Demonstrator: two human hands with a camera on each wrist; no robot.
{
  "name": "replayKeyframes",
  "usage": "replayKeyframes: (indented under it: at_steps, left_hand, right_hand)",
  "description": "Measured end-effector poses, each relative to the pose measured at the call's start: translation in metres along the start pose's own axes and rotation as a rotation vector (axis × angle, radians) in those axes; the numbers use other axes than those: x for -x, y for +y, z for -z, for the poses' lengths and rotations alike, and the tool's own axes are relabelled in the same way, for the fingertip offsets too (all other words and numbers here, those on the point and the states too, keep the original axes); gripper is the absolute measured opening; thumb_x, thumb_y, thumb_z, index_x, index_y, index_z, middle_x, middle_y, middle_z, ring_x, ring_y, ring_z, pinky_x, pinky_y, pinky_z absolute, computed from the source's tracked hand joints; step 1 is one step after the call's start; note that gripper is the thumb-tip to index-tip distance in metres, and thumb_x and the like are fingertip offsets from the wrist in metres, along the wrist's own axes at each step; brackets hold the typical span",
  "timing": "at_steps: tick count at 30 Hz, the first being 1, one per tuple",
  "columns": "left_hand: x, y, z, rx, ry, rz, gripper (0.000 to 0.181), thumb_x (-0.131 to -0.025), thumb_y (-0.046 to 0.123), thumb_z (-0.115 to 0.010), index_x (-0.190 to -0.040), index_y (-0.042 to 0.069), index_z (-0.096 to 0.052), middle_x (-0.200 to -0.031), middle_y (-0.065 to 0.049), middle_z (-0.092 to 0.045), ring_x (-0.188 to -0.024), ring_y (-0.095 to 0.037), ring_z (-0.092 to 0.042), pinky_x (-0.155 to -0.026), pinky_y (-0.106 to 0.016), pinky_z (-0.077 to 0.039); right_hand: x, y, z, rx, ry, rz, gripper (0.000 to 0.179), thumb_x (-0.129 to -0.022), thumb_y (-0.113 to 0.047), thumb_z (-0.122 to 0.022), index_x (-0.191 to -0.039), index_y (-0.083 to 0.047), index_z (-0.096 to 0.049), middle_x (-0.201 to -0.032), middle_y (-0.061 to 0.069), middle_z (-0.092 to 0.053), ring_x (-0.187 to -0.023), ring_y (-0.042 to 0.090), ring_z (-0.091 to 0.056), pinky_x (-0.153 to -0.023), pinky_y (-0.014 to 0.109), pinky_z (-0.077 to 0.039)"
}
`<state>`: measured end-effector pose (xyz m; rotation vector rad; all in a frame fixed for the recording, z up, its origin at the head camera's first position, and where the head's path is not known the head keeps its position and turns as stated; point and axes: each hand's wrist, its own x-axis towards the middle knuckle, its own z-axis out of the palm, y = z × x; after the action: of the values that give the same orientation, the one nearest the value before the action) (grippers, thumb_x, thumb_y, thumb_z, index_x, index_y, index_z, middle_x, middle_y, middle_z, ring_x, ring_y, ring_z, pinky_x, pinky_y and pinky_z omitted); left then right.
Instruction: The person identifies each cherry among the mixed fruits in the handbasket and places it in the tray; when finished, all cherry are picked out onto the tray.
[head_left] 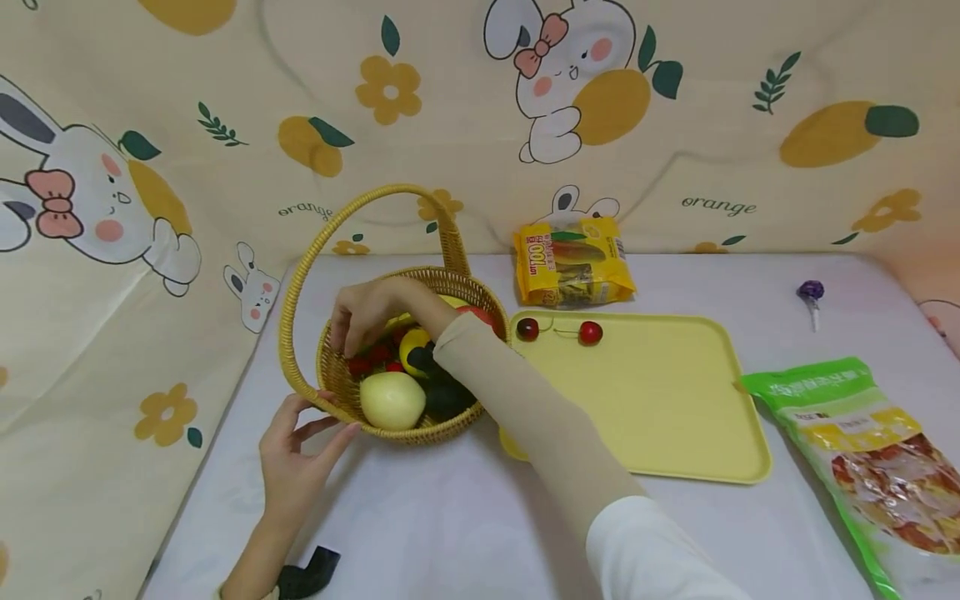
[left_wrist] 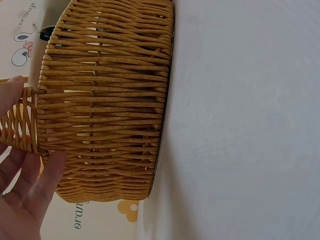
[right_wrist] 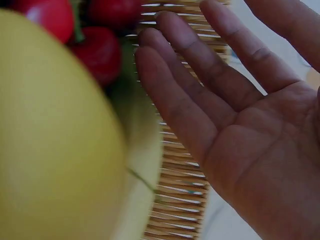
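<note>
A wicker basket (head_left: 486, 293) with a tall arched handle (head_left: 294, 304) stands on the table, full of fruit. My left hand (head_left: 296, 458) grips it where the handle meets the near-left rim, thumb and fingers on either side in the left wrist view. Inside the basket's left part, my right hand (head_left: 375, 308) reaches down beside red cherries (right_wrist: 102, 55). Its fingers look loosely extended in the right wrist view, with nothing between them. Around it lie a pale yellow-green round fruit (head_left: 392, 401), a dark green item (head_left: 446, 398) and a yellow piece (head_left: 413, 350); my right forearm hides some contents.
Right of the basket lies a yellow tray (head_left: 652, 400) with two cherries (head_left: 590, 333) near its back edge. Behind it leans a yellow snack bag (head_left: 576, 262). A purple lollipop (head_left: 811, 291) and a green-topped food bag (head_left: 862, 450) lie farther right.
</note>
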<state>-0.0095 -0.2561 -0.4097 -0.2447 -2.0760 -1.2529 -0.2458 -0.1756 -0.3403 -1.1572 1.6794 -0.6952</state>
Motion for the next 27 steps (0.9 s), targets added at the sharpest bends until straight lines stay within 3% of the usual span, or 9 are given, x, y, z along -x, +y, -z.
replayKeyframes:
  at_steps: [5, 13, 21, 24, 27]
  left_hand:
    - [-0.005, 0.014, -0.005, 0.011, 0.000, -0.016, 0.050, -0.063, -0.024, -0.079, -0.108, -0.018, -0.058, -0.099, -0.027, -0.060, -0.096, -0.019, -0.060, -0.077, -0.018, -0.059]
    - [-0.006, 0.017, -0.003, -0.021, 0.008, -0.003, 0.051, -0.061, -0.024, -0.080, -0.108, -0.018, -0.059, -0.103, -0.012, -0.064, -0.096, -0.016, -0.060, -0.077, -0.017, -0.059]
    - [-0.008, 0.019, -0.002, -0.018, 0.005, -0.012, 0.052, -0.062, -0.024, -0.080, -0.108, -0.018, -0.058, -0.099, -0.024, -0.061, -0.096, -0.018, -0.060, -0.077, -0.018, -0.059]
    - [-0.008, 0.018, -0.002, -0.011, 0.005, -0.011, 0.051, -0.062, -0.024, -0.080, -0.108, -0.018, -0.058, -0.099, -0.025, -0.060, -0.096, -0.018, -0.060, -0.077, -0.018, -0.059]
    - [-0.007, 0.016, -0.003, -0.004, 0.004, -0.011, 0.050, -0.062, -0.023, -0.080, -0.108, -0.018, -0.058, -0.098, -0.026, -0.060, -0.096, -0.018, -0.060, -0.077, -0.017, -0.059]
  right_hand:
    - [-0.003, 0.009, -0.003, -0.073, 0.009, -0.052, 0.021, -0.090, -0.001, -0.071, -0.111, 0.004, -0.071, -0.102, 0.008, -0.071, -0.088, 0.016, -0.065, -0.091, 0.037, -0.058]
    - [-0.011, 0.010, -0.008, -0.010, -0.048, -0.067, 0.017, -0.087, 0.000, -0.074, -0.103, 0.002, -0.071, -0.094, 0.008, -0.070, -0.081, 0.018, -0.063, -0.080, 0.033, -0.059]
    - [-0.019, 0.006, -0.017, 0.267, -0.051, -0.060, 0.014, -0.084, -0.013, -0.080, -0.097, -0.008, -0.076, -0.092, -0.001, -0.070, -0.071, 0.008, -0.055, -0.064, 0.025, -0.052]
    - [-0.024, 0.007, -0.022, 0.324, -0.047, -0.046, 0.011, -0.084, -0.014, -0.081, -0.092, -0.008, -0.078, -0.086, -0.001, -0.071, -0.061, 0.007, -0.048, -0.055, 0.023, -0.044]
    - [-0.026, 0.008, -0.027, 0.357, -0.047, -0.032, 0.008, -0.083, -0.012, -0.080, -0.089, -0.006, -0.078, -0.082, -0.001, -0.071, -0.060, 0.006, -0.048, -0.056, 0.022, -0.044]
